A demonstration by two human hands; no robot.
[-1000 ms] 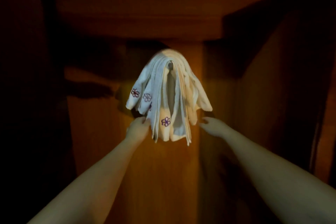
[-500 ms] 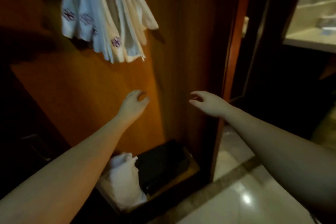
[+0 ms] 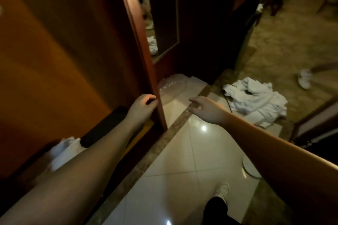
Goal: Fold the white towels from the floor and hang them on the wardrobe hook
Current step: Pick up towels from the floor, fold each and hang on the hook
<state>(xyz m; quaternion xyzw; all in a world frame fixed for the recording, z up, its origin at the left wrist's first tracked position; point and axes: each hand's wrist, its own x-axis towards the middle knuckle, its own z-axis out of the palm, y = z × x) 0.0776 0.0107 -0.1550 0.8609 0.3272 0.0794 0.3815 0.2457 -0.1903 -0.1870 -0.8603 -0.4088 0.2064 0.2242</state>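
Fingers on both hands loose, holding nothing: left hand [image 3: 141, 108] half-curled by the wardrobe door edge [image 3: 146, 71], right hand [image 3: 207, 109] spread over the tiled floor [image 3: 182, 160]. White towels [image 3: 256, 99] lie in a crumpled heap on the floor beyond and to the right of the right fingers, well apart. Judged soft, light, floppy, not fragile; best pinched at a hem or corner, then shaken flat for folding
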